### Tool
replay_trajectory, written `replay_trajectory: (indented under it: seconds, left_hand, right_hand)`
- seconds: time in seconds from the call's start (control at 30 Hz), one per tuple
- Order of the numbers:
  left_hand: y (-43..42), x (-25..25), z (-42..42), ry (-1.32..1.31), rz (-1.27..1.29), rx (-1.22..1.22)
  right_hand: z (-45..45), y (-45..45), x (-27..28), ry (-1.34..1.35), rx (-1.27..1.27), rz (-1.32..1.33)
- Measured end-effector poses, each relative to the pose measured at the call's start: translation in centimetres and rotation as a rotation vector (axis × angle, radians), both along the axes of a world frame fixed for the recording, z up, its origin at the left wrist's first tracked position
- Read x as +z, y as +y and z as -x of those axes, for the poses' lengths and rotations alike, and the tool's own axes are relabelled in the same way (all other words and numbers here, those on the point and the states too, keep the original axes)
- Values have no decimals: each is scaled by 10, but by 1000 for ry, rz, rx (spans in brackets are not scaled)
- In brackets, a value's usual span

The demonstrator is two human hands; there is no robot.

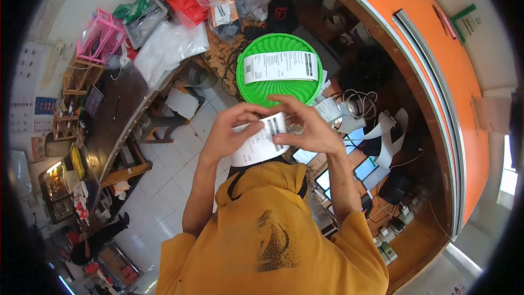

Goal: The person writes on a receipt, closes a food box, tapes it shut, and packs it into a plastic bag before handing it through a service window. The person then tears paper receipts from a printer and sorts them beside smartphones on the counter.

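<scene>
A white printed shipping label (pixel 252 150) is held in front of my chest, its lower end curling down. My left hand (pixel 232 128) pinches it from the left, thumb across the printed face. On the other side my right hand (pixel 310 131) grips the right edge near the barcode, its thumb on the front and the index finger arched above. Just beyond my fingers lies a round green plastic lid or basin (pixel 252 88) with swirled ridges. Another printed label (pixel 281 66) rests across it.
Phones (pixel 365 169), a white cable (pixel 360 104) and a curling paper strip (pixel 385 136) crowd the right side. Plugged-in adapters (pixel 388 251) sit lower right. Clear plastic bags (pixel 173 46) and a pink basket (pixel 101 38) lie at the upper left. An orange panel (pixel 420 49) curves along the right.
</scene>
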State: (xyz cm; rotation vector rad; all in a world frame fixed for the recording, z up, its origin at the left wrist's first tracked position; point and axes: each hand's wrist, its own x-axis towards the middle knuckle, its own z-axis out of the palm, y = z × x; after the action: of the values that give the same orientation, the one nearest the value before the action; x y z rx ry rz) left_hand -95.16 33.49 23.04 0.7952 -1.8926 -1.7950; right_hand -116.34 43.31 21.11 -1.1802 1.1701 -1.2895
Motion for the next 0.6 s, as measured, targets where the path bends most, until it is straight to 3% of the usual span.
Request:
replay_trajectory:
  seconds: [0.07,0.17,0.43,0.53,0.6]
  left_hand:
    - [-2,4,-2,-104,-55,-31]
    - [-6,-9,-27,-172,-56,6]
    - [-15,-19,-77,-256,-67,110]
    - [-11,-17,-73,-231,-24,121]
    - [-9,-15,-65,-212,56,91]
  right_hand:
    - [7,-2,-1,2,57,-234]
    - [45,-1,-10,-113,-243,-71]
    - [101,16,-4,201,-224,-193]
    - [89,13,8,596,-292,-236]
    - [65,8,24,901,-292,82]
